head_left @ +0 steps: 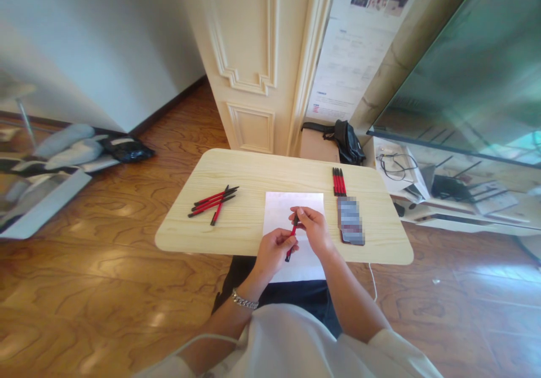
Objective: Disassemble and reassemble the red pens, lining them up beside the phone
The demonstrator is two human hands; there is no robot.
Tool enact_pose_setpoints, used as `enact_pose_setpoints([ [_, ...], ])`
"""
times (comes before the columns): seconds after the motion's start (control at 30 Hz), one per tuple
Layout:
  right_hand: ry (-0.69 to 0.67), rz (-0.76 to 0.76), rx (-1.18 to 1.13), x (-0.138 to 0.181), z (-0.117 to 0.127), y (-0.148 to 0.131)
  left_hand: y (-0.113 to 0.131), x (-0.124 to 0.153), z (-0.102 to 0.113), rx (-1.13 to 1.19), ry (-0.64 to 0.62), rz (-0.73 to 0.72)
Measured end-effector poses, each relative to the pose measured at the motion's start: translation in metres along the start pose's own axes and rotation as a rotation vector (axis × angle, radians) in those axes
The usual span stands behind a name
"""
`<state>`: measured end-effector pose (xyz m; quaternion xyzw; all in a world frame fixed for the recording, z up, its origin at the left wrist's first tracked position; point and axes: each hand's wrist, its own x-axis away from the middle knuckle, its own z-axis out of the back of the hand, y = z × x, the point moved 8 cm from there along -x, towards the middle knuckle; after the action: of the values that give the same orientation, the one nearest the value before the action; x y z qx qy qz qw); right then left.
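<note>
A red pen with black ends (pixel 293 231) is held slantwise between both hands, above a white sheet of paper (pixel 276 204). My left hand (pixel 274 248) is closed round the red barrel near its lower end. The fingers of my right hand (pixel 311 226) pinch the black upper end. Left of the paper lies a loose, crossed pile of several red and black pens (pixel 213 201). Several more pens (pixel 338 182) stand side by side in a neat row at the right, just beyond a phone (pixel 350 221) whose screen is blurred out.
The pale wooden table (pixel 249 169) has rounded corners, and the paper hangs over its near edge. A white cable (pixel 373 282) drops from the right side. Behind are a black bag (pixel 349 142) and a large screen (pixel 473 85); clothes (pixel 71 144) lie at left.
</note>
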<state>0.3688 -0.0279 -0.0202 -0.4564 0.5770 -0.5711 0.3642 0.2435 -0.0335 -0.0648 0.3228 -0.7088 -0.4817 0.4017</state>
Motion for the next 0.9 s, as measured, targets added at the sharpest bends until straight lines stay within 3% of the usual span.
enact_pose_setpoints([
  [0.33, 0.169, 0.046, 0.159, 0.001, 0.007, 0.000, 0.006, 0.004, 0.004, -0.189, 0.082, -0.076],
  [0.43, 0.122, 0.045, 0.165, 0.001, 0.003, -0.001, 0.011, 0.003, 0.003, -0.207, 0.073, -0.104],
  [0.53, 0.036, 0.053, 0.129, 0.001, -0.002, -0.003, 0.020, 0.000, 0.004, -0.140, 0.065, -0.115],
  [0.77, 0.010, 0.043, 0.095, 0.015, 0.005, 0.011, 0.034, -0.010, 0.015, 0.136, 0.150, -0.144],
  [0.9, -0.011, -0.046, -0.157, 0.024, -0.002, 0.025, 0.034, -0.010, 0.010, 0.215, 0.170, -0.149],
])
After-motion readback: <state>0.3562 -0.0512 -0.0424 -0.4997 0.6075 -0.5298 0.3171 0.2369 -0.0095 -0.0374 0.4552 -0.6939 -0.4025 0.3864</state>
